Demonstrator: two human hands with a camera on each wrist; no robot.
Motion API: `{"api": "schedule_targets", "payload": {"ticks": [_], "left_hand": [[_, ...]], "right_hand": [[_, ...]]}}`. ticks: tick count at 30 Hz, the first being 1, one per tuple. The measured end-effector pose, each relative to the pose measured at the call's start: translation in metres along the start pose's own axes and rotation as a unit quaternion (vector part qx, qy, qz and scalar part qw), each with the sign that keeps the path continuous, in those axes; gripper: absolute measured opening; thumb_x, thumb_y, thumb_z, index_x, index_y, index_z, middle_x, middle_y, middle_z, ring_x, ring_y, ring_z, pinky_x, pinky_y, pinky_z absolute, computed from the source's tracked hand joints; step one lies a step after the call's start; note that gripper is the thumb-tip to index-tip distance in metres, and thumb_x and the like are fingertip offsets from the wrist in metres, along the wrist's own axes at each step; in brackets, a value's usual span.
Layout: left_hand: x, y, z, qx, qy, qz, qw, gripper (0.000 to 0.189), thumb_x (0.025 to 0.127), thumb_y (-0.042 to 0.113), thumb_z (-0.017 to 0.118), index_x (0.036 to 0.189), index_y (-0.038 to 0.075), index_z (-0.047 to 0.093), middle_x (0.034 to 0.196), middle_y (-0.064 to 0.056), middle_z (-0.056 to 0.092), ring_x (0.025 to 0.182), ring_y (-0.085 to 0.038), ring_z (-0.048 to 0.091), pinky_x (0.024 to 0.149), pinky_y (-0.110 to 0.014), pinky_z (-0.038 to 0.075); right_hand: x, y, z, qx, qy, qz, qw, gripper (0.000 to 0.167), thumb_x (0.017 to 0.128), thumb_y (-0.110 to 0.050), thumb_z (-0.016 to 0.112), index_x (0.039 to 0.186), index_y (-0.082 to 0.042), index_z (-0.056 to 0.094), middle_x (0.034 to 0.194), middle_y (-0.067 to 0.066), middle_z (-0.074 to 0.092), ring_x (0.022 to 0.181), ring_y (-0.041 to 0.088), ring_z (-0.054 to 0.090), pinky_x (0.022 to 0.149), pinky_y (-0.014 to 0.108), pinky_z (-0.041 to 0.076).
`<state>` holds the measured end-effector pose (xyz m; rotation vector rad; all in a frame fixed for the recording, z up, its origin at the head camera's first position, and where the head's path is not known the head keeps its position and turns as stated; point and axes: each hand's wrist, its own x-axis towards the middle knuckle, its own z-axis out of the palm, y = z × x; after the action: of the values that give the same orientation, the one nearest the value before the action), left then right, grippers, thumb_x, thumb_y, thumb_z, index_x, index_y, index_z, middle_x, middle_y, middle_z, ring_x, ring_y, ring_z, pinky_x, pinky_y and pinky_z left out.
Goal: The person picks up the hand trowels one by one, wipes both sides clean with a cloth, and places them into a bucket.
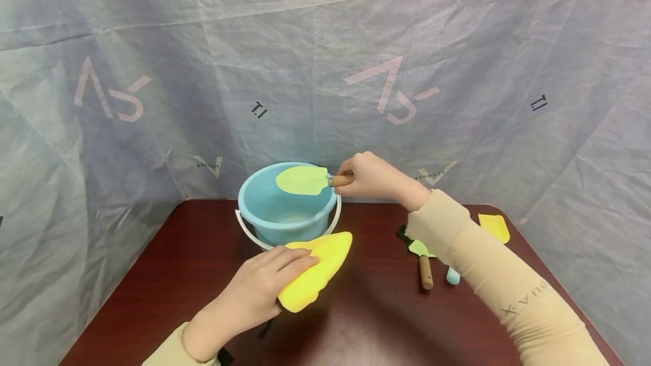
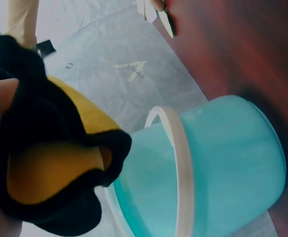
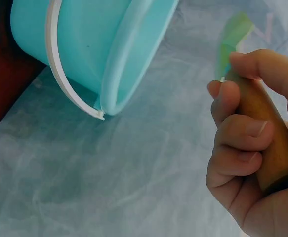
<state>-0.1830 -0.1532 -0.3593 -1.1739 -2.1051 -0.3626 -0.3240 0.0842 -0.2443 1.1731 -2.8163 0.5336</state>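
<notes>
My right hand (image 1: 371,177) grips the wooden handle of a light-green garden trowel (image 1: 303,180). Its blade points left, above the mouth of a light-blue bucket (image 1: 290,235). In the right wrist view the fingers and thumb wrap the handle (image 3: 269,128). A folded cloth (image 1: 322,270), bright yellow outside, is held in my left hand (image 1: 264,278), just in front of the bucket. Seen from the left wrist, the cloth (image 2: 60,170) also shows black parts and hangs in folds. The bucket's white carrying handle (image 2: 183,173) is folded down against its front.
On the right of the dark red table (image 1: 203,253) lie a small green tool (image 1: 426,273) with a wooden handle, a pale-blue handle end (image 1: 452,275) and a yellow scoop-like piece (image 1: 495,227). My right sleeve partly covers this group. A grey printed sheet (image 1: 305,72) hangs behind.
</notes>
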Motion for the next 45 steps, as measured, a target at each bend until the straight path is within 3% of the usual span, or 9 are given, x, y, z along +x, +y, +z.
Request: {"api": "schedule_targets", "payload": {"ticks": [5,13,21,25,29,36,45], "left_hand": [[0.003,0.002,0.007,0.018,0.013,0.020,0.9995,0.060,0.065,0.007,0.073,0.123,0.014,0.060,0.111,-0.003,0.064,0.101,-0.020,0.063,0.088,-0.038,0.052],[-0.001,0.005,0.014,0.003,0.034,0.036,0.9988,0.038,0.084,0.020,0.059,0.121,0.015,0.062,0.111,-0.001,0.064,0.094,-0.018,0.062,0.082,-0.031,0.053],[-0.009,0.005,0.018,-0.008,0.035,0.044,0.9984,0.036,0.088,0.023,0.053,0.122,0.015,0.062,0.111,0.000,0.064,0.093,-0.017,0.061,0.080,-0.030,0.053],[-0.011,0.006,0.019,-0.012,0.039,0.044,0.9982,0.036,0.089,0.022,0.049,0.122,0.014,0.062,0.111,0.000,0.064,0.092,-0.016,0.061,0.079,-0.029,0.054],[-0.012,0.006,0.019,-0.018,0.035,0.043,0.9983,0.038,0.085,0.020,0.056,0.123,0.015,0.061,0.112,0.001,0.064,0.093,-0.016,0.061,0.079,-0.029,0.054],[-0.016,0.007,0.018,-0.024,0.024,0.034,0.9988,0.043,0.081,0.020,0.060,0.124,0.016,0.061,0.113,0.003,0.063,0.093,-0.014,0.060,0.078,-0.027,0.053],[-0.018,0.006,0.018,-0.032,0.036,0.029,0.9984,0.038,0.085,0.021,0.057,0.122,0.015,0.062,0.112,0.001,0.063,0.092,-0.016,0.060,0.080,-0.029,0.053]], "right_hand": [[0.013,-0.002,0.016,-0.007,-0.036,-0.003,0.9993,0.040,0.084,-0.021,0.064,0.056,-0.018,0.035,0.055,-0.006,0.024,0.051,0.009,0.021,0.050,0.022,0.027],[0.030,-0.003,0.047,-0.030,-0.064,0.002,0.9975,0.043,0.085,-0.027,0.066,0.053,-0.020,0.039,0.051,-0.006,0.025,0.049,0.008,0.024,0.048,0.020,0.027],[0.048,-0.008,0.061,-0.056,-0.066,-0.004,0.9962,0.045,0.084,-0.023,0.066,0.053,-0.020,0.034,0.052,-0.006,0.021,0.050,0.009,0.020,0.048,0.021,0.025],[0.057,-0.016,0.067,-0.067,-0.090,-0.006,0.9936,0.045,0.085,-0.023,0.066,0.052,-0.020,0.036,0.051,-0.006,0.022,0.049,0.009,0.021,0.048,0.022,0.025],[0.063,-0.019,0.076,-0.071,-0.125,-0.005,0.9896,0.044,0.085,-0.022,0.067,0.050,-0.020,0.040,0.048,-0.006,0.024,0.046,0.009,0.022,0.047,0.022,0.024],[0.071,-0.017,0.091,-0.057,-0.167,-0.003,0.9843,0.026,0.085,-0.025,0.070,0.060,-0.020,0.066,0.045,-0.010,0.044,0.042,0.006,0.034,0.045,0.020,0.029],[0.082,-0.014,0.102,-0.050,-0.230,0.035,0.9714,0.034,0.087,-0.024,0.067,0.054,-0.019,0.059,0.047,-0.004,0.033,0.043,0.011,0.028,0.044,0.022,0.029]]}}
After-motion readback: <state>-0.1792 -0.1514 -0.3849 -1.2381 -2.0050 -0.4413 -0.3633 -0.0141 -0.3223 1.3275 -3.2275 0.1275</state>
